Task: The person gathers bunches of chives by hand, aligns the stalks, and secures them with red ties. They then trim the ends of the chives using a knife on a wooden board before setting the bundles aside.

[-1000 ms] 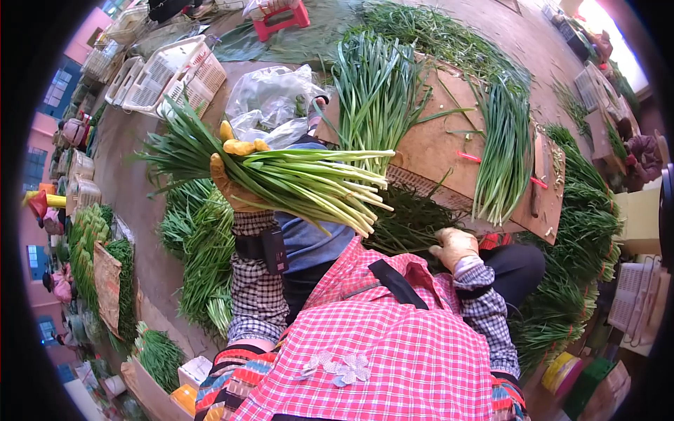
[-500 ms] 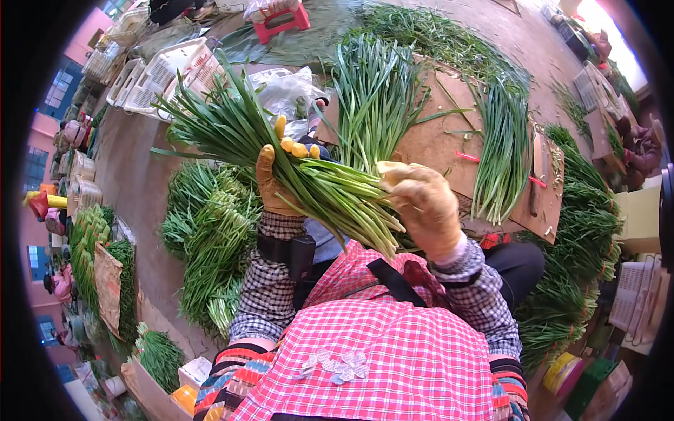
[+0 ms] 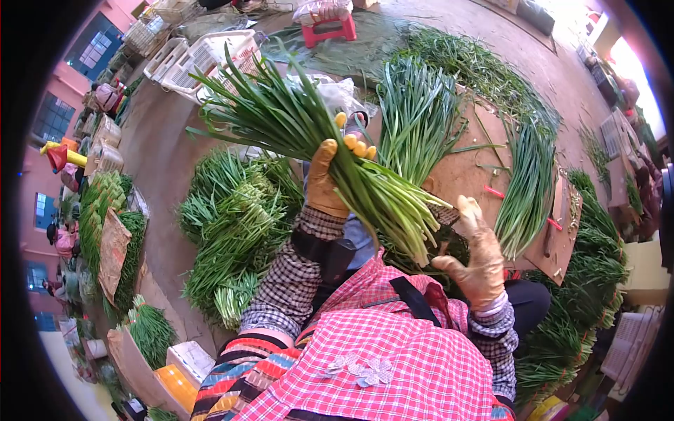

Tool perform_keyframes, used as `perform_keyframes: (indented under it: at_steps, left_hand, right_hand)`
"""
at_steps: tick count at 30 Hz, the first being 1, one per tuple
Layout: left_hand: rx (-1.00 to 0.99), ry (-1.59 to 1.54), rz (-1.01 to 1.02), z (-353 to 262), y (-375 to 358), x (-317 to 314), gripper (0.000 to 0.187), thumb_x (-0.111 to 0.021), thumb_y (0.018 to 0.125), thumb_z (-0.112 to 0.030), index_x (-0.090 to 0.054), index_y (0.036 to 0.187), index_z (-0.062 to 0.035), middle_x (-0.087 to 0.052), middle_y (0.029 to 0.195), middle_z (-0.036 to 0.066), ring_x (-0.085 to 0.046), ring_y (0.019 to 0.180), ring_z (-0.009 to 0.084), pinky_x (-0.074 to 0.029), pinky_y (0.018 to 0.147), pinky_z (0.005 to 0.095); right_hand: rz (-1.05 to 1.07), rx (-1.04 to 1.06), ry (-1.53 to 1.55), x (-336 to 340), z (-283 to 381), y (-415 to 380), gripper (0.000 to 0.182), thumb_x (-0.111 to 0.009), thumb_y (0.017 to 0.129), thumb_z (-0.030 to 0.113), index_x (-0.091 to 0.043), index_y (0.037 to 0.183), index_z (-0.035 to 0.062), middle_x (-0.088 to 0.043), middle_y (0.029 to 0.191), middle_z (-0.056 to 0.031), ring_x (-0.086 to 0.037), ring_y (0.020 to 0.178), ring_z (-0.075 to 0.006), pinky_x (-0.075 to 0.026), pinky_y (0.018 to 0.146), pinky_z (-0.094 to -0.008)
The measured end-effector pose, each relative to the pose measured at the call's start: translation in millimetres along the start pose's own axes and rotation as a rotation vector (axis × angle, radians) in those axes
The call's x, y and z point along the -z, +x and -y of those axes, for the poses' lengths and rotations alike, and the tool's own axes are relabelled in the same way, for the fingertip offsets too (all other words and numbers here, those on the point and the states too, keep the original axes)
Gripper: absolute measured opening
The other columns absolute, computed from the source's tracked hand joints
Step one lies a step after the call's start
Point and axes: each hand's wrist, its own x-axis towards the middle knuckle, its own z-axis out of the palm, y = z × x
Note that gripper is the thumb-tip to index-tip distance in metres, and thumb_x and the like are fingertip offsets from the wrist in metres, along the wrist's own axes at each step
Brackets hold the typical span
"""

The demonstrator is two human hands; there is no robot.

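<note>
My left hand (image 3: pixel 328 184), in a yellowed work glove, is wrapped round a bunch of garlic chives (image 3: pixel 281 123). The dark green leaves fan out to the upper left, and the pale stem ends slant down to the right. Just right of those stem ends, my right hand (image 3: pixel 479 261), also gloved, is apart from the bunch with thumb and fingers spread. Beyond the hands, loose chives (image 3: pixel 418 116) lie on a brown board (image 3: pixel 453 172), with a second heap of chives (image 3: pixel 525 186) on its right side. Red strips (image 3: pixel 494 191) lie near that heap.
Piled chives (image 3: pixel 235 231) cover the floor at left, and tied bundles (image 3: pixel 597 245) line the right. A dark-handled tool (image 3: pixel 550 235) rests at the board's right edge. White crates (image 3: pixel 217 59) and a red stool (image 3: pixel 330 31) stand farther back. Other people sit at the far left.
My right hand has come away from the stem ends, moved down and right, and opened. My left hand still grips the bunch. The whole view has shifted, so things appear farther right and lower.
</note>
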Motion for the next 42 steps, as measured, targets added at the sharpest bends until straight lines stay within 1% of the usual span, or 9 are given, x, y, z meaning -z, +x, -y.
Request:
perform_keyframes:
  at_steps: [4,8,13,21,25,29,34,39,42]
  left_hand:
    - [-0.044,0.184,-0.229,25.4,7.2,-31.2,0.057,-0.065,0.087,-0.023,-0.041,0.137,-0.011,-0.065,0.097,0.008,-0.063,0.089,0.0211,-0.051,0.088,0.0387]
    - [0.104,0.323,-0.354,44.2,6.6,-45.0,0.051,-0.068,0.086,-0.025,-0.048,0.13,-0.008,-0.064,0.107,0.008,-0.062,0.098,0.0225,-0.048,0.094,0.0416]
    - [0.317,0.329,-0.026,33.5,20.7,-24.4,0.048,-0.072,0.082,-0.033,-0.057,0.117,-0.0034,-0.063,0.113,0.01,-0.062,0.098,0.0217,-0.049,0.089,0.0371]
    - [0.475,0.057,0.149,47.4,13.3,-28.1,0.079,-0.068,0.084,-0.038,-0.027,0.145,-0.0117,-0.048,0.136,0.017,-0.05,0.122,0.0306,-0.038,0.104,0.0535]
    - [0.358,0.081,0.007,44.3,18.6,-14.0,0.066,-0.065,0.087,-0.023,-0.031,0.143,-0.0122,-0.068,0.099,0.005,-0.062,0.098,0.0251,-0.045,0.097,0.0506]
    - [0.276,0.016,-0.165,26.7,23.3,8.7,0.053,-0.065,0.087,-0.017,-0.043,0.135,-0.0167,-0.065,0.104,0.01,-0.063,0.093,0.0298,-0.052,0.083,0.0527]
    - [0.274,-0.013,-0.207,26.2,22.2,19.5,0.048,-0.065,0.087,-0.017,-0.048,0.132,-0.0167,-0.065,0.105,0.011,-0.063,0.095,0.0291,-0.053,0.083,0.0524]
    - [0.235,-0.034,-0.168,19.3,20.5,24.7,0.044,-0.064,0.087,-0.017,-0.051,0.129,-0.0142,-0.065,0.107,0.012,-0.062,0.099,0.0299,-0.051,0.088,0.0528]
    - [0.163,0.009,-0.195,6.7,16.0,28.5,0.045,-0.063,0.089,-0.018,-0.048,0.132,-0.0149,-0.064,0.108,0.011,-0.062,0.101,0.0298,-0.049,0.093,0.0518]
  right_hand:
    - [0.007,0.083,-0.021,-23.0,34.9,30.8,0.129,-0.089,0.044,0.034,-0.016,0.146,0.0013,-0.032,0.141,-0.0272,-0.037,0.128,-0.0426,-0.035,0.103,-0.0449]
    - [-0.088,0.029,0.087,-50.6,16.6,59.9,0.114,-0.083,0.058,0.013,-0.011,0.147,0.0011,-0.042,0.135,-0.0263,-0.043,0.125,-0.0405,-0.038,0.101,-0.0426]
    - [0.29,-0.298,1.052,-46.8,-32.4,56.8,0.055,-0.063,0.08,0.004,-0.047,0.133,0.0019,-0.061,0.116,-0.0062,-0.056,0.103,-0.0153,-0.043,0.093,-0.0295]
    - [0.736,-0.378,1.347,-42.2,-48.2,50.3,0.053,-0.068,0.084,0.022,-0.051,0.128,0.0007,-0.059,0.117,-0.0059,-0.055,0.106,-0.0141,-0.043,0.095,-0.0311]
    - [0.418,-0.344,0.952,-25.8,-39.5,47.0,0.062,-0.069,0.084,0.021,-0.043,0.137,0.0021,-0.055,0.129,-0.0082,-0.052,0.116,-0.0157,-0.04,0.101,-0.0329]
    - [-0.102,-0.053,0.767,-25.7,-51.1,26.1,0.069,-0.075,0.074,0.012,-0.046,0.137,0.0069,-0.05,0.136,-0.014,-0.048,0.124,-0.0258,-0.039,0.103,-0.0377]
    - [-0.094,0.31,0.093,-28.2,-27.9,29.1,0.055,-0.076,0.064,0.006,-0.06,0.116,0.0055,-0.059,0.119,-0.0169,-0.057,0.111,-0.0337,-0.045,0.095,-0.0398]
    - [-0.368,-0.151,0.862,-24.1,-22.5,19.7,0.006,-0.061,0.089,0.005,-0.059,0.087,-0.0006,-0.066,0.099,-0.0135,-0.063,0.097,-0.0226,-0.049,0.087,-0.032]
    - [-0.189,-0.229,1.134,8.2,-28.5,0.6,0.012,-0.057,0.093,0.01,-0.061,0.093,-0.0009,-0.067,0.085,-0.0099,-0.062,0.07,-0.013,-0.051,0.069,-0.0267]
